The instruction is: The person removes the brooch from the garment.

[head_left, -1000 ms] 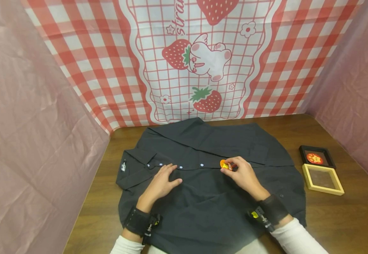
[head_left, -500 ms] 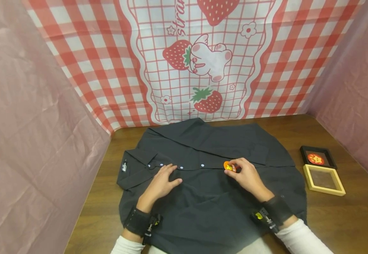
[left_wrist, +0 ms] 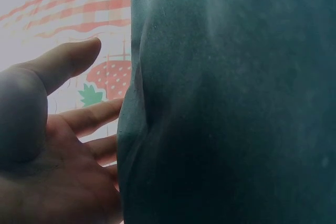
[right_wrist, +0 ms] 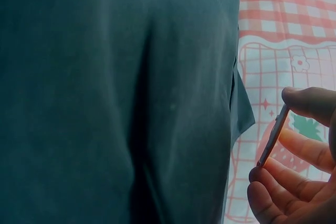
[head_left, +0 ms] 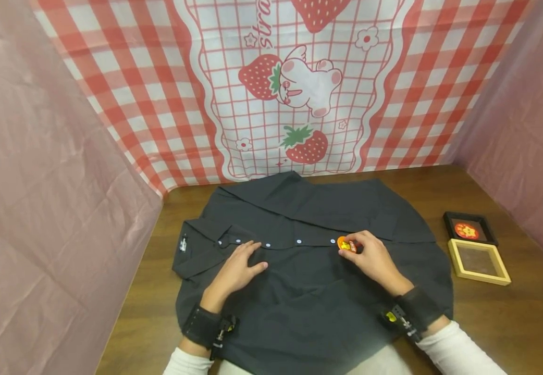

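Note:
A dark grey shirt (head_left: 299,297) lies spread out, collar to the left, its button placket running across with several pale buttons (head_left: 298,241). My left hand (head_left: 235,269) rests on the shirt near the placket, fingers extended and thumb apart; the left wrist view shows its palm side beside the cloth. Between thumb and fingertips, my right hand (head_left: 372,260) pinches a thin round orange disc (head_left: 344,244) with a yellow star figure, just right of one button. Seen edge-on in the right wrist view, the disc (right_wrist: 273,137) stands slightly apart from the fabric. Fingers cover part of its face.
At the right on the wooden table (head_left: 529,323) lie a black frame (head_left: 487,233) with a red disc (head_left: 466,230) and a light wooden frame (head_left: 503,271). Pink cloth (head_left: 65,182) hangs at the left, a strawberry-printed checked cloth (head_left: 149,104) behind.
My right hand has moved rightward along the placket with the orange disc, and a button shows to its left. The left hand has stayed in place.

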`<state>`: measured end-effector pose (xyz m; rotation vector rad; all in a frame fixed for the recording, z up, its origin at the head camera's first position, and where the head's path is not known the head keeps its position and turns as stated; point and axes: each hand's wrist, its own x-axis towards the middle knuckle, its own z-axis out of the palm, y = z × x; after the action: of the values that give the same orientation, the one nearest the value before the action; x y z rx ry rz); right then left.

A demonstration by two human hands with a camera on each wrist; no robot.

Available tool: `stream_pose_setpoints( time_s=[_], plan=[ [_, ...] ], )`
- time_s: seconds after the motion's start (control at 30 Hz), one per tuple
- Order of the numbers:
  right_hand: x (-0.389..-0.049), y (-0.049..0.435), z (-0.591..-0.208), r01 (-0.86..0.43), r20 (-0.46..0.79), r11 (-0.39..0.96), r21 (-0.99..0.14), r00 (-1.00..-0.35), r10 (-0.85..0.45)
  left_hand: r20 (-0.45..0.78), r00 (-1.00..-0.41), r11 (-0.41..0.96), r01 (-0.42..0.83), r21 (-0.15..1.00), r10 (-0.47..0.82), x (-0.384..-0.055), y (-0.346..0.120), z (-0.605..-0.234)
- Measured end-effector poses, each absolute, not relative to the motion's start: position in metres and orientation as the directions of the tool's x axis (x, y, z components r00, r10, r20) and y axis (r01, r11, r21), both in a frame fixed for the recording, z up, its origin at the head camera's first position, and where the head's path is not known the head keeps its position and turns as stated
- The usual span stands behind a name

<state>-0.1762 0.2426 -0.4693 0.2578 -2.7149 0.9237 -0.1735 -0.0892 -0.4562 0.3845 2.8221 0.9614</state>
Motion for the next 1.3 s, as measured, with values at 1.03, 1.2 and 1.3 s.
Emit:
stream_pose_setpoints(
  time_s=[1.03, 1.2, 1.3],
  plan=[
    [-0.173, 0.270, -0.462, -0.215, 0.275, 0.819, -0.533, -0.959, -0.072, -0.054, -0.958, 0.769, 0.192, 0.610, 0.282, -0.179, -0.092, -0.452],
    [-0.172, 0.274, -0.459, -0.205, 0.266, 0.815, -0.542, -0.962, -0.065, -0.047, -0.962, 0.769, 0.186, 0.612, 0.270, -0.180, -0.094, -0.451],
    [-0.171, 0.277, -0.457, -0.192, 0.262, 0.817, -0.544, -0.964, -0.053, -0.062, -0.960, 0.772, 0.179, 0.610, 0.271, -0.181, -0.094, -0.450]
  ],
)
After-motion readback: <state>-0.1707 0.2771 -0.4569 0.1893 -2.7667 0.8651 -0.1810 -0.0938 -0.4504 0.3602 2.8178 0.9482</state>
